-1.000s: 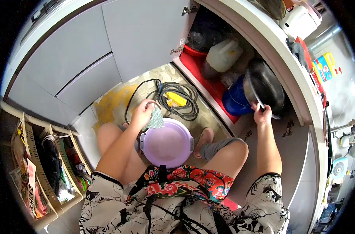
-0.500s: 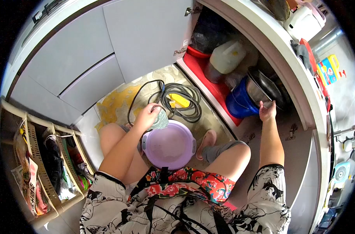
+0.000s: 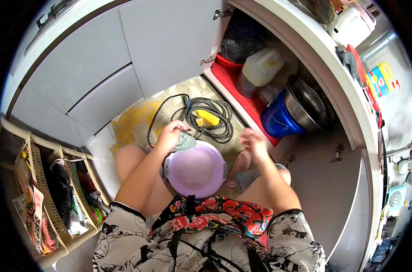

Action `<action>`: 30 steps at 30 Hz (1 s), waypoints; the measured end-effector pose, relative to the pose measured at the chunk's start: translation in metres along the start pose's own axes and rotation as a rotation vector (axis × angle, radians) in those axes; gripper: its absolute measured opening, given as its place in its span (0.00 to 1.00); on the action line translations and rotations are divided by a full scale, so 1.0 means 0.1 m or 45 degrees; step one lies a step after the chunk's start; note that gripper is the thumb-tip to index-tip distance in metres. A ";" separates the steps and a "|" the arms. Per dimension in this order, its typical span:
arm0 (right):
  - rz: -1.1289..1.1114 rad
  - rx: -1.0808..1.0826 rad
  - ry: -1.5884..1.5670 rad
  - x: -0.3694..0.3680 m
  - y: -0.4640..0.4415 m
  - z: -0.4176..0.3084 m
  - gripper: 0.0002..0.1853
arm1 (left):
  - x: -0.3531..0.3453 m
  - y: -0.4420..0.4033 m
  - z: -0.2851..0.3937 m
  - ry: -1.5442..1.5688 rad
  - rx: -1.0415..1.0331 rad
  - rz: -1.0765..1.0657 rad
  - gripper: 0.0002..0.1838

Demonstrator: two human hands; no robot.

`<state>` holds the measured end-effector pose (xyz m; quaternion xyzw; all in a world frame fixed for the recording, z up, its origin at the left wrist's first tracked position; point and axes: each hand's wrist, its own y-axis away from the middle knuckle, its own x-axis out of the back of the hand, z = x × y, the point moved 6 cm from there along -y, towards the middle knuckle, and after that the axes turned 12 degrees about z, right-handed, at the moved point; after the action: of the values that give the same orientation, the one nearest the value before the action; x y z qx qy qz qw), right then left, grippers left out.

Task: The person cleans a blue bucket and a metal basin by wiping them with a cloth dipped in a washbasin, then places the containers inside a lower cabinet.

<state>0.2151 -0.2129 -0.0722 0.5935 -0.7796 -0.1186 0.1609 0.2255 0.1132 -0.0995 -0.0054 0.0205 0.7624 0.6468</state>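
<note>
A greyish-green cloth is bunched in my left hand, whose fingers are closed around it. It hangs over the rim of a round lilac basin, which holds cloudy water and stands between my legs. My right hand is in the air to the right of the basin, a little blurred, with loosely bent fingers apart and nothing visible in them. Inside the open cabinet, a metal basin leans tilted in the mouth of a blue bucket, a dark pan beside it.
A coiled black extension cord with a yellow socket block lies on the floor. A large plastic jug stands on the cabinet's red base. At left is a beige rack of bags. The open cabinet door stands ahead.
My right hand has left the metal basin in the cabinet and moved left, toward the lilac basin. My left hand still holds the cloth, which has shifted slightly.
</note>
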 end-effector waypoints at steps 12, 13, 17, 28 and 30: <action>-0.255 0.080 0.129 -0.25 0.34 0.35 0.16 | 0.66 -0.07 -0.25 0.090 0.440 0.468 0.14; -0.215 0.083 0.107 -0.24 0.29 0.38 0.16 | 0.71 -0.07 -0.18 -0.110 0.304 0.479 0.17; -0.277 0.130 0.035 -0.33 0.24 0.48 0.16 | 0.76 0.01 0.00 -0.363 0.110 0.409 0.15; -0.276 0.394 0.205 -0.32 0.22 0.43 0.17 | 0.98 -0.04 0.14 0.445 0.787 0.600 0.12; -0.302 0.443 0.315 -0.30 0.28 0.39 0.16 | 1.02 -0.14 0.10 0.440 0.724 0.518 0.13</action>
<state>0.1825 -0.1764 -0.1007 0.7096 -0.6876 0.0729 0.1354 0.2223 0.2167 -0.0932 0.0498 0.3404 0.8268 0.4450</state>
